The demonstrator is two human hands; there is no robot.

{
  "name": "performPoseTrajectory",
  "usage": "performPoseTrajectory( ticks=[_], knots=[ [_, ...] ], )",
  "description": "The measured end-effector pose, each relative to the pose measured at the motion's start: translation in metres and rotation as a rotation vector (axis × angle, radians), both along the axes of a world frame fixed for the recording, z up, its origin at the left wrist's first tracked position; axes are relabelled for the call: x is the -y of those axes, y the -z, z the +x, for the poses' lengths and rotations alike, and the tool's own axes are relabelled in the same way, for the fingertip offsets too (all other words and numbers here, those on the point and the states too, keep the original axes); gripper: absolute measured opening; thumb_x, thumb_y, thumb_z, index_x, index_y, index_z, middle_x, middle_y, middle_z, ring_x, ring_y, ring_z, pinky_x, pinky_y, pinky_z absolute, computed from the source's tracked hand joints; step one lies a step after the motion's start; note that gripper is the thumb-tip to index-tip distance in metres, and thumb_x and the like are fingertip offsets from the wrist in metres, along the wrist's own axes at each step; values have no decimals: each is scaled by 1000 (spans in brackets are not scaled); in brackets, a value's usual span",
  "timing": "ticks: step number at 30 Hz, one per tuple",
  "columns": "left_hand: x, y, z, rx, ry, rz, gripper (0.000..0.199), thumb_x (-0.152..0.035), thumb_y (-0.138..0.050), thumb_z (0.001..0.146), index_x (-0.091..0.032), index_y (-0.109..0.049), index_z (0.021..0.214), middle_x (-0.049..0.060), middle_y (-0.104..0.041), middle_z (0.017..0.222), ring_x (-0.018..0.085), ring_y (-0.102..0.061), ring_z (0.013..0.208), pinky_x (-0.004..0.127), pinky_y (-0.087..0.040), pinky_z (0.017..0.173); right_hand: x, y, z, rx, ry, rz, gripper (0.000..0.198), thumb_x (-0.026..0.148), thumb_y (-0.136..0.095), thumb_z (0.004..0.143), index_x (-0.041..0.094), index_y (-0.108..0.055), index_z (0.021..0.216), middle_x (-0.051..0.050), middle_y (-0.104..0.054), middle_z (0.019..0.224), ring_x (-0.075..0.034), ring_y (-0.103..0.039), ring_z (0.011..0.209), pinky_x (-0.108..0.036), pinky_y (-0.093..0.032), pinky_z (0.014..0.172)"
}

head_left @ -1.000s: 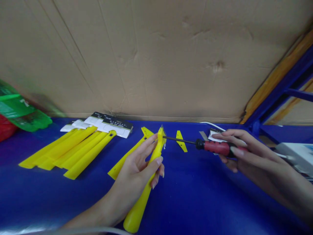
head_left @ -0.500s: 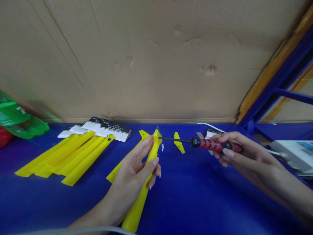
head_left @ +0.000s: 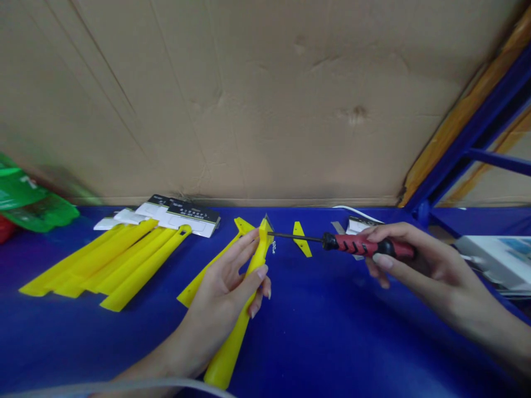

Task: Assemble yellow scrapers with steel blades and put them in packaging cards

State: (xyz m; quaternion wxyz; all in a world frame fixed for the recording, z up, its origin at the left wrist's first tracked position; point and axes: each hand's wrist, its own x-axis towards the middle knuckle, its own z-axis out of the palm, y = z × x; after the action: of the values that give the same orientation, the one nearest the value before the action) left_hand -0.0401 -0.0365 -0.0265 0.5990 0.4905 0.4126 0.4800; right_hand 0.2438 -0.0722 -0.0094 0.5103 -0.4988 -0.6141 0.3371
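Observation:
My left hand [head_left: 228, 290] is wrapped round the handle of a yellow scraper [head_left: 232, 348], which tilts upward with a thin blade at its head. In my right hand [head_left: 431, 265] is a red and black screwdriver [head_left: 352, 244], held level with its tip at the side of the scraper's head. Several small screws [head_left: 273, 247] lie on the table just past the shaft. A loose yellow clamp plate [head_left: 302, 239] with holes rests behind the shaft. Another yellow handle [head_left: 199, 279] lies left of the scraper, partly hidden by my left hand.
Several yellow scrapers [head_left: 128, 265] with card headers lie at the left of the blue table [head_left: 307, 337]. A green bottle [head_left: 37, 202] is at the far left. On the right are a white box [head_left: 498, 260], a cable [head_left: 357, 211] and a blue frame [head_left: 464, 132]. Cardboard [head_left: 269, 110] stands behind.
The view has shifted slightly. The screwdriver tip stays at the scraper's head, while the handle has turned a little and my right fingers have shifted on it. My left hand keeps its grip.

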Motion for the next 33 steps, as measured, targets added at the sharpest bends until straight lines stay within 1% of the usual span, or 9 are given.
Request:
performPoseTrajectory(
  ticks=[3, 6, 8, 12, 16, 19, 21, 29, 33],
  knots=[
    [1, 2, 1, -5, 26, 9, 78, -31, -85, 80, -27, -53, 152, 25, -43, 159, 7, -61, 56, 20, -42, 38, 0, -1, -2, -18, 17, -112, 36, 55, -71, 92, 24, -65, 111, 5, -60, 52, -12, -53, 37, -20, -41, 35],
    [2, 2, 1, -2, 47, 25, 73, -31, -84, 81, -27, -56, 149, 24, -43, 159, 6, -61, 56, 19, -41, 38, -2, 0, -4, -65, 89, -214, 44, 63, -58, 97, 21, -64, 107, 2, -64, 56, -7, -40, 29, -19, -26, 29],
    [3, 0, 1, 8, 45, 13, 73, -31, -85, 81, -26, -55, 148, 24, -45, 157, 6, -61, 56, 19, -42, 38, -3, 1, -4, -67, 79, -193, 43, 62, -52, 101, 21, -66, 104, 0, -67, 62, -8, -45, 31, -20, -32, 31],
    [1, -2, 0, 17, 18, -38, 73, -28, -85, 80, -23, -53, 146, 20, -56, 143, 7, -61, 57, 19, -43, 40, -1, 2, -3, 204, 48, 85, 25, 44, -71, 93, 27, -72, 112, -3, -77, 86, -17, -71, 63, -28, -59, 58],
    [-1, 1, -1, 17, 29, 7, 62, -29, -83, 82, -20, -53, 136, 5, -66, 97, 11, -61, 57, 18, -42, 39, 5, 3, -5, 432, 107, 367, 27, 27, -80, 85, 33, -78, 112, -4, -81, 112, -24, -76, 96, -33, -60, 85],
    [1, 3, -1, -4, 57, 27, 58, -30, -79, 86, -19, -50, 136, -1, -63, 78, 11, -59, 55, 16, -42, 40, 12, 3, -12, 295, 171, 192, 28, 34, -79, 87, 33, -78, 116, 0, -79, 80, -15, -67, 55, -25, -55, 53],
    [3, 3, -1, -22, 72, 42, 56, -30, -75, 90, -19, -48, 137, -3, -63, 74, 9, -56, 51, 16, -42, 40, 16, 2, -17, 142, 208, 9, 32, 45, -77, 88, 30, -77, 117, 4, -66, 57, -13, -56, 42, -24, -48, 42],
    [-1, 6, -2, -42, 69, 110, 49, -25, -68, 93, -21, -48, 138, 0, -63, 86, 9, -58, 54, 18, -46, 43, 8, -2, -20, 3, 131, -306, 58, 60, -74, 86, 19, -72, 127, 0, -62, 58, -11, -45, 39, -23, -34, 35],
    [-4, 8, -2, -17, 97, 104, 46, -22, -66, 94, -21, -47, 136, 1, -62, 92, 10, -62, 57, 18, -46, 43, 6, 0, -18, 87, 123, -241, 56, 61, -75, 83, 22, -76, 124, 0, -63, 55, -14, -48, 39, -25, -39, 37]
  ],
)
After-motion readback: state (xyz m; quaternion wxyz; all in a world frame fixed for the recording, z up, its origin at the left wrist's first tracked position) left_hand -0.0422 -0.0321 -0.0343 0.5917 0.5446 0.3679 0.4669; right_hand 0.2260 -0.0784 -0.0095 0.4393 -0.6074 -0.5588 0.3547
